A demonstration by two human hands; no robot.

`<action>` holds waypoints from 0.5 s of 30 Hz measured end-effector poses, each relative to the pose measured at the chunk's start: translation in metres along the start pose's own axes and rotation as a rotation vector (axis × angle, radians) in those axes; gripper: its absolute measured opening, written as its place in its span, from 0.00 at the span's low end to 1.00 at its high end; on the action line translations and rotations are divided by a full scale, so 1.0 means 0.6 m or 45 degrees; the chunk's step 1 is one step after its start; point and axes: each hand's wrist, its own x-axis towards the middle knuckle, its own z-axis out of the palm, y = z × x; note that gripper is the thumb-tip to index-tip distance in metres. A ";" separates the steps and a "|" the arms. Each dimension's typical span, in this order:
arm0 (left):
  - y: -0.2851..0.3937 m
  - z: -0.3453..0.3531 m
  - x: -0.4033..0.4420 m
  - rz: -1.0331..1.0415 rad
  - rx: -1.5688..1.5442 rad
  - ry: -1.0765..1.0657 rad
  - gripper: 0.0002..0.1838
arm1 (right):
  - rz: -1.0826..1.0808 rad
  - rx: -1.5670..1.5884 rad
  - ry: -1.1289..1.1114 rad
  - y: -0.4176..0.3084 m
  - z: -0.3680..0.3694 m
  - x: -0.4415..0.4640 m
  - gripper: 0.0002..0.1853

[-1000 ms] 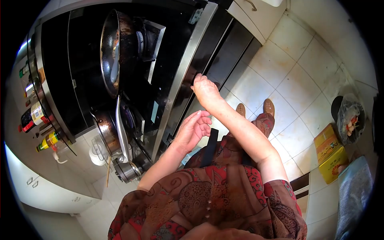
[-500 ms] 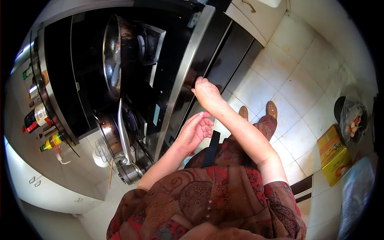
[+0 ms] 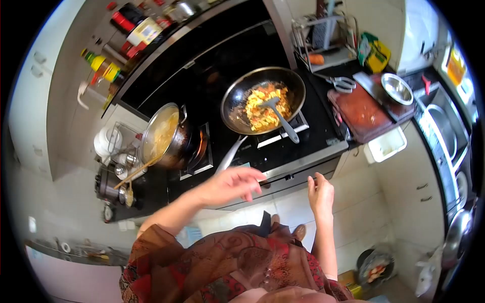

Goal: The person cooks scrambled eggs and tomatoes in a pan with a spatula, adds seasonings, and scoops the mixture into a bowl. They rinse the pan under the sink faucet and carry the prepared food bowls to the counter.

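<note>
While you look down at the stove, both of your hands are up in front of you. Your left hand is loosely open, with its fingers bent a little, and you see nothing held in it. It is close to the long handle of the big frying pan, but you cannot tell if the two touch. Your right hand is half curled near the front of the stove, and it looks like it holds nothing. The pan sits on the stove past your hands. Yellow and orange food is inside it, and a grey spatula lies on the food with its end poking over the rim. To the left stands a pot, and two wooden chopsticks lean out from its edge. Off to the right, a wide knife and a metal bowl are on a red-brown board.
</note>
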 end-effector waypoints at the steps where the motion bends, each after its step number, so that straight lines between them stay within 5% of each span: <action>1: 0.017 -0.030 -0.010 0.064 -0.019 0.110 0.15 | -0.105 0.065 0.088 -0.036 -0.032 0.002 0.14; 8: 0.095 -0.265 -0.034 0.814 0.149 1.058 0.29 | -0.637 0.202 0.204 -0.249 -0.145 -0.001 0.12; 10: 0.127 -0.391 -0.017 0.942 0.484 1.478 0.32 | -0.709 0.160 0.156 -0.295 -0.158 -0.009 0.12; 15: 0.240 -0.648 0.038 0.948 0.902 2.177 0.35 | -0.874 0.053 0.024 -0.353 -0.145 -0.020 0.12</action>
